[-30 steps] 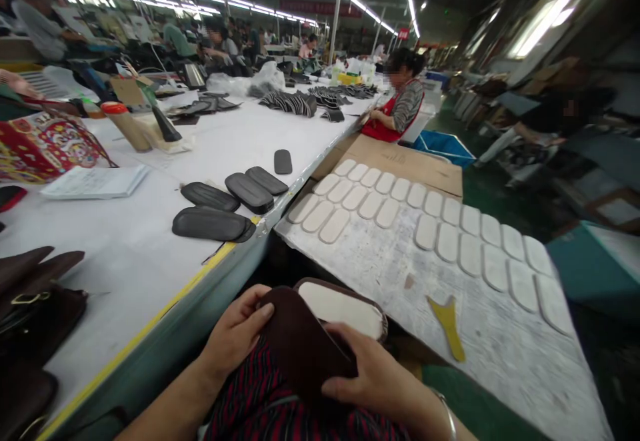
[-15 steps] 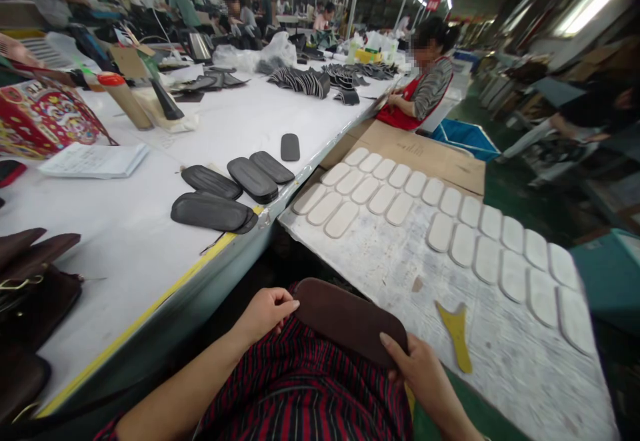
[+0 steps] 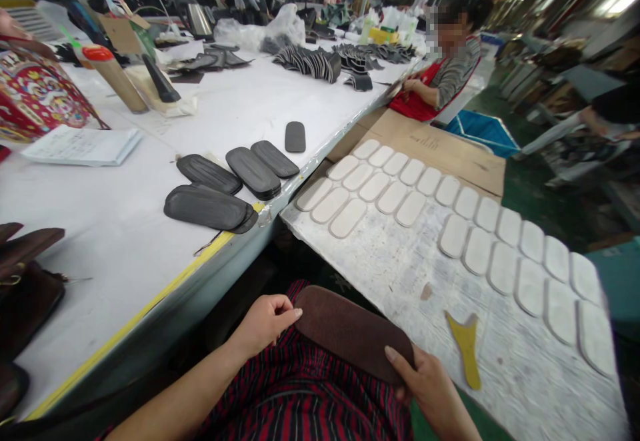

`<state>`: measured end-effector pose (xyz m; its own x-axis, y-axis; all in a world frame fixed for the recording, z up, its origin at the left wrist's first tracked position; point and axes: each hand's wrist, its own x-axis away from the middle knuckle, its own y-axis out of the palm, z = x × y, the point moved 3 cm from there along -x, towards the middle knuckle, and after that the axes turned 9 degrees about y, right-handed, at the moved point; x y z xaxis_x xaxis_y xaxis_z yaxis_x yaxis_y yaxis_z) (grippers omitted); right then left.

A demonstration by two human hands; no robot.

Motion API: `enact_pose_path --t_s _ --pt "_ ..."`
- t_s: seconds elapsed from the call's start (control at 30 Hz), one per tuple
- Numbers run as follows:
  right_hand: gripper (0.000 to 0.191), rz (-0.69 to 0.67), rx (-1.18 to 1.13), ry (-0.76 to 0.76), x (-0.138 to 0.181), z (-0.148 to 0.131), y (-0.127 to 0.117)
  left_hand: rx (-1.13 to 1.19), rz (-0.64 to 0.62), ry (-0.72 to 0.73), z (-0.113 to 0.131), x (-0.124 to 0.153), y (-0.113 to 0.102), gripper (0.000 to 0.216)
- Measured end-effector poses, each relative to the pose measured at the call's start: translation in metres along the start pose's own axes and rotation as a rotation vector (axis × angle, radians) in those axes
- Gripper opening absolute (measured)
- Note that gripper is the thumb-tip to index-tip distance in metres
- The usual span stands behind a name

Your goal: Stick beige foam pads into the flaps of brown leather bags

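Observation:
A dark brown leather oval piece (image 3: 350, 334) lies across my lap, above the striped red and black cloth. My right hand (image 3: 423, 374) grips its right end, thumb on top and fingers underneath. At the other end my left hand (image 3: 270, 324) pinches the rounded edge between thumb and curled fingers. On the board to the right, several white oval pieces (image 3: 477, 251) with thin dark rims are laid in rows. A yellow forked scraper-like tool (image 3: 465, 348) rests on the same board.
Stacks of black oval pieces (image 3: 207, 204) lie near the corner of the white table (image 3: 120, 221). A glue bottle with red cap (image 3: 114, 78), papers (image 3: 85, 148) and a brown leather bag (image 3: 35, 288) are on the left. A co-worker (image 3: 450, 61) sits beyond the cardboard (image 3: 440, 144).
The view has tilted down and shifted slightly left, so the board and table appear moved. Both hands keep their hold on the brown leather piece, with little visible movement.

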<state>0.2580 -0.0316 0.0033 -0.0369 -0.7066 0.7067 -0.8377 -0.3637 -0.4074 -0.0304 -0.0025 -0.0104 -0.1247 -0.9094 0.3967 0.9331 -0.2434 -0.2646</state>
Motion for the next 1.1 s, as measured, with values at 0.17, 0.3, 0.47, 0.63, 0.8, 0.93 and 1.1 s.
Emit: enact_pose_path --t_s 0.17,0.3,0.47,0.63,0.8,0.93,1.1 --pt "0.045 -0.002 -0.007 0.048 -0.002 0.002 0.0 -0.011 -0.024 -0.016 -0.003 -0.003 -0.001 0.034" --pt "0.042 0.048 -0.071 0.058 0.0 -0.002 0.001 -0.016 -0.022 -0.031 -0.001 -0.005 -0.001 0.034" --pt "0.04 0.042 -0.093 0.096 0.0 -0.004 0.001 -0.031 -0.005 -0.035 0.003 -0.006 -0.001 0.032" --pt "0.039 0.067 -0.067 0.112 -0.003 0.004 0.001 -0.054 -0.004 -0.043 0.004 -0.007 -0.001 0.032" --pt "0.041 0.053 0.001 0.111 -0.005 0.009 0.001 -0.031 0.0 -0.059 0.005 -0.007 -0.001 0.033" --pt "0.042 0.012 0.005 0.121 -0.004 0.008 0.0 -0.006 0.013 -0.062 0.006 -0.005 -0.001 0.034" --pt "0.037 0.014 -0.013 0.083 0.0 0.0 0.0 -0.034 0.027 -0.073 0.006 -0.004 0.001 0.036"
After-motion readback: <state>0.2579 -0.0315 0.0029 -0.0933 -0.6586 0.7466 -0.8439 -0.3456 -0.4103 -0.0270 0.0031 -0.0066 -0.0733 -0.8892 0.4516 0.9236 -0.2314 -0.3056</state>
